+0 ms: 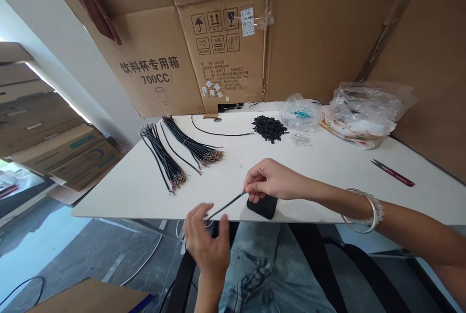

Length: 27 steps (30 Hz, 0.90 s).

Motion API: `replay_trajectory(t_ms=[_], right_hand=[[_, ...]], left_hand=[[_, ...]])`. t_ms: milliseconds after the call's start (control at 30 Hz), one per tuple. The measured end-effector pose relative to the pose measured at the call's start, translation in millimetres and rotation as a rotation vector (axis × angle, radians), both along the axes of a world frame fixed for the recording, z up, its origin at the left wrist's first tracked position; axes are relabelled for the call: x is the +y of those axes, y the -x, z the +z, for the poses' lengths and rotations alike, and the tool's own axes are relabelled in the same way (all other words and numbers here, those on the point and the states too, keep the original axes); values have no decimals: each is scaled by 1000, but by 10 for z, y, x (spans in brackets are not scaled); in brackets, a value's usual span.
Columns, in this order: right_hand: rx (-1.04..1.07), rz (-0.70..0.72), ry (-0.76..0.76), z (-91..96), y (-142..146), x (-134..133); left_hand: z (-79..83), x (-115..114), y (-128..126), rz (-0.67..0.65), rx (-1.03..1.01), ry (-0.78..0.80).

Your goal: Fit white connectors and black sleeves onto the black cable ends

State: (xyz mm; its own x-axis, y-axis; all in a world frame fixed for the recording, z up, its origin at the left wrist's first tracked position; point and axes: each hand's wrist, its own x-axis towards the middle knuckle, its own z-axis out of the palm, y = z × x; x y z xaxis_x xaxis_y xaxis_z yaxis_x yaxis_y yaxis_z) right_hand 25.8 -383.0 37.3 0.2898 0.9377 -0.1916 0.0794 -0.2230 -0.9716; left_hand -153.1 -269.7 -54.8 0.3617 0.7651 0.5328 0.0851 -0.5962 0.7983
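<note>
My right hand (pixel 260 182) pinches one end of a thin black cable (pixel 227 205) between thumb and fingertips, with a small teal spot at the grip. From there the cable slants down to my left hand (pixel 207 238), whose fingers and thumb are spread apart, slightly blurred, around its lower stretch. The far end is hidden behind that hand. Below my right hand a flat black object (pixel 262 207) with rounded corners lies at the table's front edge. Two bundles of black cables with bare wire ends, a left bundle (pixel 163 155) and a right bundle (pixel 191 140), lie to the left.
On the white table (pixel 327 172) are a heap of short black pieces (pixel 269 127), small whitish pieces (pixel 301 140), plastic bags (pixel 364 109) and red-handled snips (pixel 393 173). A single cable (pixel 218 133) lies near the back. Large cardboard (pixel 313 36) walls the rear.
</note>
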Motion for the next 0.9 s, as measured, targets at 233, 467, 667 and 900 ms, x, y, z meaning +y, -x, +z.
replay_trajectory(t_ms=[233,467,667,900], right_hand=[[-228,92,-76,277,113,-93],[-1745,262,-579,372,249,-255],[-1045,259,-340,138,-322,-26],[-1130,82,-87,-784,-967,659]], left_hand=[[268,-123,-221,-481,215,-128],[599,258,-167,-859,491,-163],[700,536,-198,-903,601,-145],[667,751,-201,-644,546,-86]])
